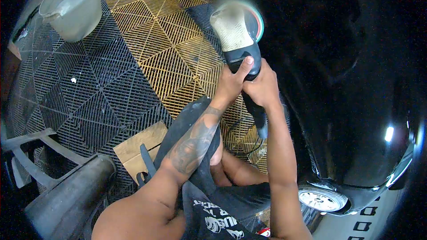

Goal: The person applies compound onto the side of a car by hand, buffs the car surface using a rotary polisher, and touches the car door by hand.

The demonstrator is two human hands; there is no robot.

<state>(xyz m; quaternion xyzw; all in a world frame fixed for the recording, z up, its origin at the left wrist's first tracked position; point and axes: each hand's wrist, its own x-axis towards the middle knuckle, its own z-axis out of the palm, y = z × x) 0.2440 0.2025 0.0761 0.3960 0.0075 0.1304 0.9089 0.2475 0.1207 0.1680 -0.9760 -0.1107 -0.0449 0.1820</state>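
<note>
A polisher [232, 31] with a pale, worn head cover and a black body is in front of me, gripped by both hands. Its round pad [259, 22], with a green and red edge, faces the glossy black car panel [347, 106] on the right; whether it touches the panel I cannot tell. My left hand [232, 80] wraps the left side of the body, thumb laid across the top. My right hand [263, 84] closes around the right side, just behind the head. The black handle runs back beneath my hands toward a cord [242, 126].
A translucent bucket [78, 18] stands at the upper left on grey and yellow slatted floor tiles [155, 31]. Beside my leg lies a cardboard piece [140, 144]. A dark plastic chair [71, 191] is at the lower left, and a car wheel [322, 199] shows at the lower right.
</note>
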